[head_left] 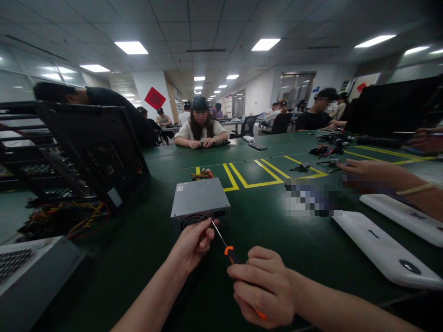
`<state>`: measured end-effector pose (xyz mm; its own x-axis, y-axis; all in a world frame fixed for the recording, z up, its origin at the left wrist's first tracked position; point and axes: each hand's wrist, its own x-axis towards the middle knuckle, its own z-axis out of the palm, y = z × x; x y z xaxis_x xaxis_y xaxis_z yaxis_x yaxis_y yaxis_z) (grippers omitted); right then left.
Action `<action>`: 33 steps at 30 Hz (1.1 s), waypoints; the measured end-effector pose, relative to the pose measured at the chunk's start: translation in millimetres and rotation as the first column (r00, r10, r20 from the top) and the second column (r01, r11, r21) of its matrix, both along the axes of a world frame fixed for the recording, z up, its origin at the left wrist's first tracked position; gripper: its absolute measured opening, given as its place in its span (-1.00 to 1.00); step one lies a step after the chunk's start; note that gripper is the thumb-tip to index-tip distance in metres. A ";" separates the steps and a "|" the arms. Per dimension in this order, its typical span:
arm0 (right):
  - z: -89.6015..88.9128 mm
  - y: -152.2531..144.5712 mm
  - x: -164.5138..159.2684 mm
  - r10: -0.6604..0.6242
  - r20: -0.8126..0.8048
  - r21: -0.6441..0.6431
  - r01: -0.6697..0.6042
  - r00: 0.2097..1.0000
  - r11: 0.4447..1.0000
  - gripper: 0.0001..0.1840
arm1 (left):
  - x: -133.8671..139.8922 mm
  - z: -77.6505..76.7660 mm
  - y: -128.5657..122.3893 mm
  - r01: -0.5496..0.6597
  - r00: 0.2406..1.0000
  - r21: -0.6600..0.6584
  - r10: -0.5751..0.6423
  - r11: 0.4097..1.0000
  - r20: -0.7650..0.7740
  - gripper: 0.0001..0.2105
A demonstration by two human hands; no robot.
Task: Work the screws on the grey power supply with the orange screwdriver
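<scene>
Holding screwdriver (230, 252), tip (213, 223) at left fingers (201, 228)

I'm looking at a dark green table (311, 240), spreading wide, and yellow tape (265, 184) is marking out angular shapes on it! A grey metal box (200, 196) is sitting near the middle, coloured wires (206, 174) bunching behind it. Over on the left, a black computer case (93, 157) is standing, with a perforated grey unit (44, 267) resting nearer me. On the right, two white casings (380, 249) are lying side by side, and beyond them tangled cables (325, 151) are heaping up. A dark slab (258, 147) is lying farther off!
</scene>
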<state>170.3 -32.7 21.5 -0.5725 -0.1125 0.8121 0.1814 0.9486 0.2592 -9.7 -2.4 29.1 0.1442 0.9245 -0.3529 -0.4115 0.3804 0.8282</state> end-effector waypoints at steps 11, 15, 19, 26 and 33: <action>10.9 -3.7 2.4 0.026 -0.044 0.001 -0.026 0.999 1.000 -0.89 | 4.4 -2.6 -1.0 -0.061 0.990 -0.031 0.065 0.998 0.128 -0.88; 17.5 -6.0 8.0 0.020 -0.041 0.008 -0.019 0.999 1.000 -0.87 | 5.6 -3.8 -1.9 -0.073 0.993 -0.006 0.074 0.997 0.097 -0.92; 18.1 -6.4 10.0 0.004 -0.033 0.007 -0.004 0.999 1.000 -0.90 | 8.3 -6.6 -1.9 -0.078 0.995 -0.031 0.080 0.996 0.062 -0.92; 16.5 -5.7 6.1 0.048 -0.062 0.019 -0.046 0.997 0.999 -0.93 | 12.0 -8.0 -3.0 -0.115 0.988 -0.059 0.120 0.992 0.093 -0.89; 14.7 -6.4 5.3 0.080 -0.069 0.011 -0.080 0.994 0.997 -0.91 | 12.6 -6.7 -3.8 -0.103 0.986 -0.074 0.111 0.992 0.122 -0.92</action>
